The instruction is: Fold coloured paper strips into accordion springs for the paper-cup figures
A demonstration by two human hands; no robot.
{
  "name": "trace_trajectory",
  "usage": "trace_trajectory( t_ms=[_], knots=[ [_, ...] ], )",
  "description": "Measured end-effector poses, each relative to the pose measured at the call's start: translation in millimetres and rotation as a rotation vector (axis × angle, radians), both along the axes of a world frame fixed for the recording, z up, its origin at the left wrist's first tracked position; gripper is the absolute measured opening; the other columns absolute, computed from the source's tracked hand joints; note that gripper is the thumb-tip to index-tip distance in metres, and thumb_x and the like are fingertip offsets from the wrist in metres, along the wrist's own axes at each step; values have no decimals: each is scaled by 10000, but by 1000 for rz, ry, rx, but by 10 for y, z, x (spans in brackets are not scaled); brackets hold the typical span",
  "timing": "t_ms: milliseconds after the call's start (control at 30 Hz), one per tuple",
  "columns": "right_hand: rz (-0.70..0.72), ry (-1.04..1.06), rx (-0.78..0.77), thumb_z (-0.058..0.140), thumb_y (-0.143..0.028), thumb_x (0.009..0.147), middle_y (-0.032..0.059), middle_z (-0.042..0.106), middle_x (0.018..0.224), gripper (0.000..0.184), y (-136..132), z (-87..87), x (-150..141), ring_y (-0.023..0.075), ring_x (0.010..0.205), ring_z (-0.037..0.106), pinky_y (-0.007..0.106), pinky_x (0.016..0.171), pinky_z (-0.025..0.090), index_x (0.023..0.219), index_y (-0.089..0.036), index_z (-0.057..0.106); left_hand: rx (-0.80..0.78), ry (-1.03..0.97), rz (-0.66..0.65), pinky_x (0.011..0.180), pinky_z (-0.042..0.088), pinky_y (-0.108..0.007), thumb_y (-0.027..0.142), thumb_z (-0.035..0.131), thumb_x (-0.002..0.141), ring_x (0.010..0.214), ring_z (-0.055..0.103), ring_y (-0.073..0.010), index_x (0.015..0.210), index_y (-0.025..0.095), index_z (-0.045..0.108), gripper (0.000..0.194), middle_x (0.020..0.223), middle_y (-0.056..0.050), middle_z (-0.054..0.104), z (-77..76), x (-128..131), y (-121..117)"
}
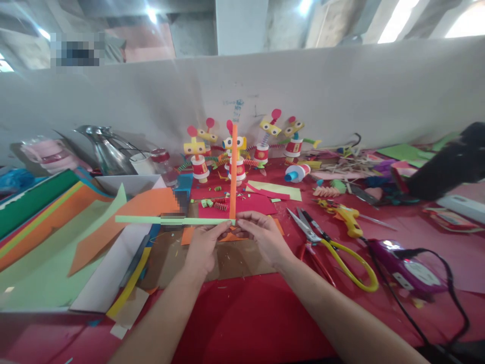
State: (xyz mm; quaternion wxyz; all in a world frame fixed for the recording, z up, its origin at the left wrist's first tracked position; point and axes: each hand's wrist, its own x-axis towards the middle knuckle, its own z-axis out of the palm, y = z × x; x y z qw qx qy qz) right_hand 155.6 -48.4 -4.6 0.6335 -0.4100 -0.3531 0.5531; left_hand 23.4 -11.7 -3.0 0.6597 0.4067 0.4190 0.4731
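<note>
My left hand and my right hand meet at mid-table, both closed in a pinch. Between their fingertips is the corner where two paper strips cross. From there the light green paper strip stretches out to the left. The orange paper strip points away from me toward the wall, at a right angle to the green one. Both hands grip this joint, and the fingers partly cover it. Beneath them lie orange paper pieces and a brown board.
Several paper-cup figures stand along the white partition. At left is a box of coloured paper. To the right lie yellow-handled scissors, a yellow glue gun and a purple power strip with its cable.
</note>
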Motion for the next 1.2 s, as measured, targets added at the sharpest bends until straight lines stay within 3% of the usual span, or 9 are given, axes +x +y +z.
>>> trace_trajectory(
  t_ms=[333,567,700,1000,1200],
  knots=[
    [-19,-62,18,757,-290,638,-8,665,597,169,4,-23,-2,99,549,596,236,572,494,715,-165,674,-93,-78,-146,580,422,-236,261,785,575,665,599,-132,720,139,707,205,705,-35,680,70,-19,-24],
    [47,-76,-13,769,-313,625,1,659,615,199,-10,20,20,104,571,595,245,595,489,712,-158,679,-17,24,-86,578,421,-241,275,789,569,636,585,-125,750,138,697,245,704,-35,682,54,-43,-12],
    [82,-82,15,767,-309,633,-12,660,670,195,7,-6,23,103,610,596,241,621,490,750,-179,681,-50,30,-70,579,428,-239,260,785,563,626,595,-124,750,136,696,242,681,-34,685,38,-47,6],
    [31,-211,15,719,-321,672,20,701,737,158,46,-45,42,142,682,628,295,710,494,744,-180,716,-93,24,-72,569,462,-233,248,783,559,604,613,-127,732,125,707,225,644,-43,686,39,-39,7],
    [30,-161,15,744,-298,640,10,688,706,160,55,-49,43,129,648,615,287,682,492,736,-176,707,-111,-6,-98,569,491,-238,234,783,553,611,643,-146,737,112,709,233,658,-71,704,4,-34,20]
  ],
)
